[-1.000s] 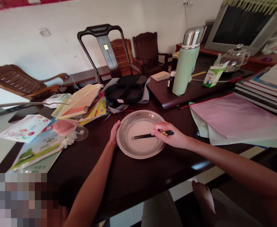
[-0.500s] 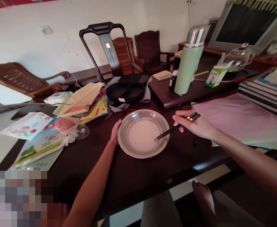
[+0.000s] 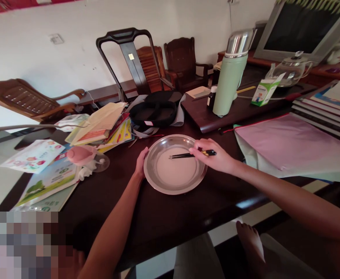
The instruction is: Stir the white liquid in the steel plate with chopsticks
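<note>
While both forearms reach up from the bottom of the frame, the left hand (image 3: pixel 140 164) rests flat against the left rim of the metal plate (image 3: pixel 155 182), fingers loosely together and touching the edge rather than clamped around it. At centre frame the plate sits on the dark table (image 3: pixel 170 221) and holds a shallow pool of pale liquid. From the right, the right hand (image 3: pixel 216 159) comes in over the plate's right rim with its fingers pinched shut on a pair of black chopsticks (image 3: pixel 184 155). The chopsticks lie nearly level, their long axis running left to right across the picture, tips pointing left over the upper middle of the liquid and gold-banded butts sticking out past the knuckles to the right. So the tips lie left of the gripping hand, above the plate, with the left hand just beyond on the far rim.

Left of the plate sit a pink lidded cup (image 3: pixel 81 155) and scattered booklets (image 3: pixel 46 178). Right of it lies a pink folder (image 3: pixel 289 141). Farther up stand a black bag (image 3: pixel 155 108), a green thermos (image 3: pixel 229 77), a glass teapot (image 3: pixel 290 71) and a grey monitor (image 3: pixel 303 29).
</note>
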Demonstrator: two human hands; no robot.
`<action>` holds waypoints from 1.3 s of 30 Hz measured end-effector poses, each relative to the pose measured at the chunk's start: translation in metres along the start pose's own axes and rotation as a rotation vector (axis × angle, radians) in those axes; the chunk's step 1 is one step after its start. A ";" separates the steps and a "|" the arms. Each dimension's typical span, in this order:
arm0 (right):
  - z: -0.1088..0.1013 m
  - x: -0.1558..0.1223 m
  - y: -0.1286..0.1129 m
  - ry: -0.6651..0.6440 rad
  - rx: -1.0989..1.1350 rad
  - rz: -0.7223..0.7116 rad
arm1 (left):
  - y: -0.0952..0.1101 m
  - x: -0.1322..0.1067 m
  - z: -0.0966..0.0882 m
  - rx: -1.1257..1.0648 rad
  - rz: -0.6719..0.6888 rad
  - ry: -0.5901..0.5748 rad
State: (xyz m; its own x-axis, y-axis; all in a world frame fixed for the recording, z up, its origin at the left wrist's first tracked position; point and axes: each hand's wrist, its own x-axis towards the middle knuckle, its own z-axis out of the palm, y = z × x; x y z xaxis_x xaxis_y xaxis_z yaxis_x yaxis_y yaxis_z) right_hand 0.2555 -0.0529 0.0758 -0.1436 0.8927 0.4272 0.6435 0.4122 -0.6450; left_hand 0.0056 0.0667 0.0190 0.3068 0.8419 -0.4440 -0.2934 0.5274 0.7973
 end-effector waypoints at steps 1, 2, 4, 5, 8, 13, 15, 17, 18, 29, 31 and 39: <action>-0.007 0.000 -0.001 0.011 -0.039 0.024 | 0.000 0.000 0.000 0.002 0.001 -0.003; -0.015 -0.001 -0.002 0.021 -0.078 0.049 | 0.000 0.000 0.000 0.004 -0.002 -0.009; -0.030 -0.005 -0.007 0.024 -0.135 0.089 | 0.000 0.000 -0.001 0.005 -0.007 -0.021; -0.038 -0.008 -0.011 0.017 -0.153 0.104 | 0.000 0.001 -0.001 0.003 -0.010 -0.024; -0.053 -0.015 -0.024 -0.041 -0.177 0.115 | 0.000 0.001 0.000 -0.008 -0.017 -0.024; -0.051 -0.024 -0.039 -0.137 -0.128 0.017 | 0.000 0.000 0.001 -0.002 -0.001 -0.014; -0.040 -0.025 -0.038 -0.146 -0.086 -0.041 | 0.000 0.000 0.002 0.007 0.004 -0.007; -0.026 -0.025 -0.034 -0.145 -0.037 -0.089 | 0.000 0.000 0.001 0.011 0.007 0.003; -0.018 -0.025 -0.030 -0.138 -0.017 -0.112 | 0.000 0.000 0.001 0.009 0.007 0.006; 0.007 -0.006 0.001 -0.048 -0.082 -0.148 | 0.000 0.000 0.002 0.017 0.014 0.039; -0.003 -0.006 0.002 -0.034 -0.105 -0.094 | 0.000 -0.001 0.003 0.019 0.011 0.045; -0.053 -0.016 -0.011 -0.059 -0.149 0.083 | -0.001 0.001 0.000 0.014 0.003 0.008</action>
State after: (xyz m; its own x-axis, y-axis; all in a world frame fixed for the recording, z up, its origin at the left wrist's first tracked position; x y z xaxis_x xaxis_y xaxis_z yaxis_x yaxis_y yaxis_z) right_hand 0.2903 -0.0815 0.1098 -0.1266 0.9333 0.3360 0.7587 0.3093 -0.5733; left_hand 0.0061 0.0669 0.0176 0.2989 0.8442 -0.4449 -0.2814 0.5235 0.8042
